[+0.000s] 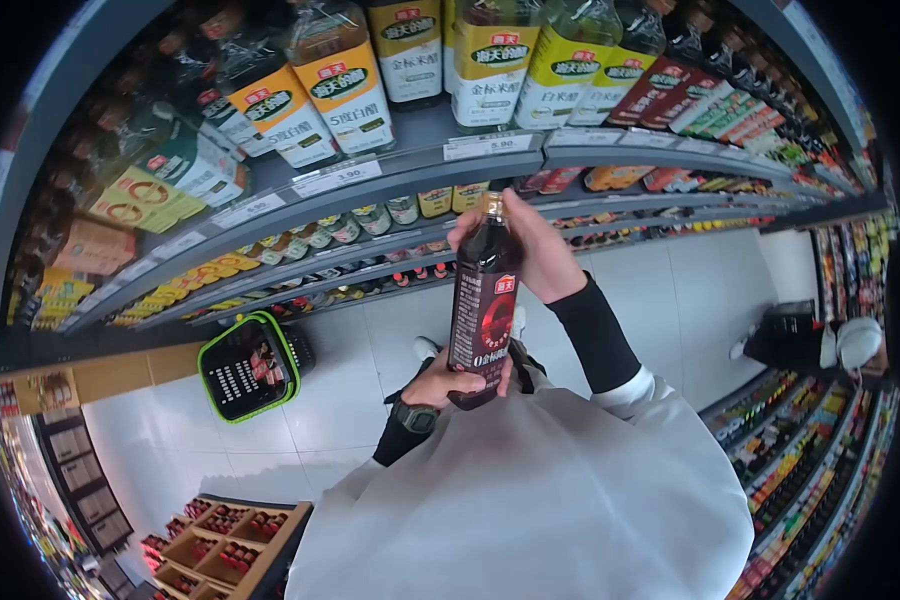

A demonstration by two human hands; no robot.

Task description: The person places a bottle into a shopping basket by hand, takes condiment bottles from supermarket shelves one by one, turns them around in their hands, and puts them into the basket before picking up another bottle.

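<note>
A dark vinegar bottle (485, 300) with a dark red and black label and a gold cap is tilted in front of my chest, its cap toward the shelf. My left hand (442, 384), with a watch on the wrist, is wrapped round its lower end, thumb across the label. Up by the neck, my right hand (542, 245) is closed around the bottle from the right; some of its fingers are hidden behind the glass. The label faces me.
Just ahead, a shelf edge (490, 147) with price tags carries rows of vinegar bottles (342, 85). A black basket with a green rim (292, 372) stands on the floor at left. Wooden crates (220, 548) sit at lower left. Another person (800, 345) is in the aisle at right.
</note>
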